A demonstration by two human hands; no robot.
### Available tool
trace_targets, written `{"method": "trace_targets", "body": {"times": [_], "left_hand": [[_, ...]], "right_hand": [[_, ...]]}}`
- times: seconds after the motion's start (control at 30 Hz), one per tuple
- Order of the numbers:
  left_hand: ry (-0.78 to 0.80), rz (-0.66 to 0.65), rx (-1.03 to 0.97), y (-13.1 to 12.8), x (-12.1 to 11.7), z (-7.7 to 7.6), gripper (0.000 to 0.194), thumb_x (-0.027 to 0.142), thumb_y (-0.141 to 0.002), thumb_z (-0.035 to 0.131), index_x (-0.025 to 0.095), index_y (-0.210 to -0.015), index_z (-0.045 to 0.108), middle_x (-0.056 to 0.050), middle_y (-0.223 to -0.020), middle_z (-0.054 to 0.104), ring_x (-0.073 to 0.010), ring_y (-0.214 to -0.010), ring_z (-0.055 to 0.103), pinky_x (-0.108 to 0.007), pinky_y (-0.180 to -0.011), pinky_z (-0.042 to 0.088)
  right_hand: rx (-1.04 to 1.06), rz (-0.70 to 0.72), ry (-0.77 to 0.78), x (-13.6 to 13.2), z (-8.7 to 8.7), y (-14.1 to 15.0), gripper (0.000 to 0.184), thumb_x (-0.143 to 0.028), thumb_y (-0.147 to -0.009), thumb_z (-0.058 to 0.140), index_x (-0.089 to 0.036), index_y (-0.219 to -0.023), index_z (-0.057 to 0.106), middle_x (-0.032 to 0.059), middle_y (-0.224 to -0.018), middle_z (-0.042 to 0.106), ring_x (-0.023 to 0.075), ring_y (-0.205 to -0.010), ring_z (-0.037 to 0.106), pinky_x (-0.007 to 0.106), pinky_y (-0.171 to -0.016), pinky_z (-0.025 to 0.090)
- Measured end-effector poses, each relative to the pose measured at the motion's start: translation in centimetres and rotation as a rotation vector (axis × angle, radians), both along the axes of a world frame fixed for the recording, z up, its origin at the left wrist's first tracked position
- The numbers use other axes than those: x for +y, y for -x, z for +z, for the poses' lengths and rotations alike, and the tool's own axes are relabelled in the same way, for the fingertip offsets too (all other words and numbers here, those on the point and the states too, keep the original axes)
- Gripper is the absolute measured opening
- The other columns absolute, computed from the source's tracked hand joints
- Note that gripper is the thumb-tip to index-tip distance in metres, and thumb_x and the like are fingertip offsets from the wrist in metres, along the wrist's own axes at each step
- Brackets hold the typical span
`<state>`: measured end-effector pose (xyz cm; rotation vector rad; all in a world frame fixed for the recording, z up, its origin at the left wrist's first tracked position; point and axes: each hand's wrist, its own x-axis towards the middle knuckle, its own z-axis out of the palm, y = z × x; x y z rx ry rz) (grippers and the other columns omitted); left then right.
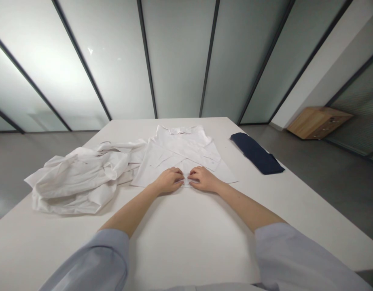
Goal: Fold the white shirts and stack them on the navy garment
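A white shirt (186, 147) lies spread on the table, its collar at the far end and its sleeves folded across the body. At the near hem, my left hand (171, 180) is closed, fingers curled and thumb drawn in on the cloth. Close beside it, a narrow gap away, my right hand (202, 178) pinches the same hem in a mirrored pose. The fabric inside both grips is mostly hidden by the fingers. To the left, a crumpled heap of white cloth (80, 178) reaches the shirt's edge.
The white table (192, 234) extends away from me toward frosted glass panels (177, 60). A folded dark navy garment (256, 153) lies near the table's right edge. On the floor at the far right stands a wooden cabinet (315, 121).
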<state>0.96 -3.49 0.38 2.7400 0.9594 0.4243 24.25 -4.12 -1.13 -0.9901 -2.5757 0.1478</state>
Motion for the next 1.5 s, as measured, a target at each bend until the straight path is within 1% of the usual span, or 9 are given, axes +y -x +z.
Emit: {"method": "trace_targets", "body": {"times": [0.23,0.47,0.6,0.7,0.8,0.97,1.23,1.37,1.5], "left_hand": [[-0.009,0.050,-0.051,-0.1,0.0,-0.6,0.024,0.033,-0.086,0.055,0.020,-0.095,0.073,-0.007,-0.111,0.068,-0.0201,-0.104,0.061,-0.031,-0.092,0.047],[0.047,-0.048,-0.098,-0.4,0.0,-0.1,0.017,0.022,-0.083,0.054,0.019,-0.087,0.071,-0.005,-0.094,0.072,-0.0182,-0.092,0.064,-0.029,-0.088,0.047],[0.090,0.099,-0.160,-0.2,0.3,0.0,0.020,0.020,-0.083,0.050,0.019,-0.088,0.070,-0.004,-0.088,0.072,-0.0182,-0.085,0.065,-0.030,-0.085,0.048],[0.053,0.173,-0.203,0.2,0.5,-0.2,0.020,0.019,-0.081,0.051,0.018,-0.092,0.068,-0.007,-0.093,0.071,-0.0194,-0.089,0.064,-0.032,-0.087,0.048],[0.013,0.121,-0.191,0.4,0.4,0.0,0.019,0.026,-0.079,0.059,0.017,-0.095,0.066,-0.008,-0.099,0.068,-0.0218,-0.097,0.061,-0.035,-0.090,0.047],[-0.018,0.016,-0.070,0.0,-0.5,0.6,0.045,0.044,-0.069,0.074,0.019,-0.105,0.066,-0.010,-0.118,0.061,-0.0260,-0.110,0.056,-0.038,-0.096,0.044],[-0.053,0.033,0.048,-0.8,0.1,-0.5,0.019,0.024,-0.088,0.052,0.020,-0.093,0.069,-0.005,-0.105,0.069,-0.0191,-0.099,0.062,-0.031,-0.090,0.047],[-0.099,0.044,0.132,-1.0,0.0,-0.5,0.022,0.020,-0.087,0.048,0.018,-0.098,0.067,-0.007,-0.103,0.069,-0.0202,-0.098,0.062,-0.032,-0.090,0.048],[-0.130,0.042,0.195,0.0,-0.1,0.2,0.038,0.014,-0.081,0.051,0.020,-0.118,0.060,-0.008,-0.125,0.060,-0.0218,-0.116,0.054,-0.034,-0.099,0.044]], "right_hand": [[-0.040,-0.042,0.011,0.0,0.1,0.9,0.017,-0.012,-0.087,0.052,-0.014,-0.085,0.069,0.0080,-0.086,0.067,0.0189,-0.083,0.059,0.032,-0.080,0.043],[0.231,-0.066,-0.029,0.0,-0.2,0.8,0.015,-0.016,-0.090,0.049,-0.016,-0.088,0.064,0.0071,-0.086,0.065,0.0190,-0.084,0.058,0.032,-0.080,0.044],[0.201,0.078,-0.018,0.1,-0.4,0.7,0.014,-0.014,-0.087,0.052,-0.018,-0.085,0.065,0.0067,-0.087,0.068,0.0195,-0.084,0.060,0.034,-0.082,0.044],[0.224,0.045,-0.005,0.0,-0.2,0.7,0.014,-0.013,-0.086,0.051,-0.018,-0.086,0.065,0.0071,-0.087,0.069,0.0199,-0.085,0.060,0.035,-0.082,0.044],[0.242,0.023,-0.006,-0.2,0.1,0.5,0.010,-0.017,-0.085,0.055,-0.017,-0.087,0.065,0.0078,-0.090,0.068,0.0210,-0.089,0.060,0.036,-0.084,0.044],[0.193,0.016,0.012,-0.6,0.5,0.5,0.009,-0.025,-0.085,0.060,-0.018,-0.085,0.065,0.0069,-0.089,0.068,0.0212,-0.089,0.060,0.035,-0.084,0.043],[-0.022,-0.037,-0.002,-0.7,0.6,0.7,0.037,-0.047,-0.079,0.068,-0.017,-0.101,0.067,0.0094,-0.103,0.066,0.0238,-0.097,0.058,0.037,-0.087,0.042],[-0.149,-0.123,-0.049,-0.5,0.7,0.6,0.024,-0.025,-0.084,0.062,-0.017,-0.107,0.066,0.0102,-0.112,0.063,0.0232,-0.103,0.057,0.035,-0.088,0.041],[-0.265,-0.156,-0.039,-0.6,1.3,-0.2,0.036,-0.013,-0.082,0.060,-0.019,-0.118,0.063,0.0108,-0.122,0.060,0.0239,-0.110,0.054,0.036,-0.093,0.040]]}}
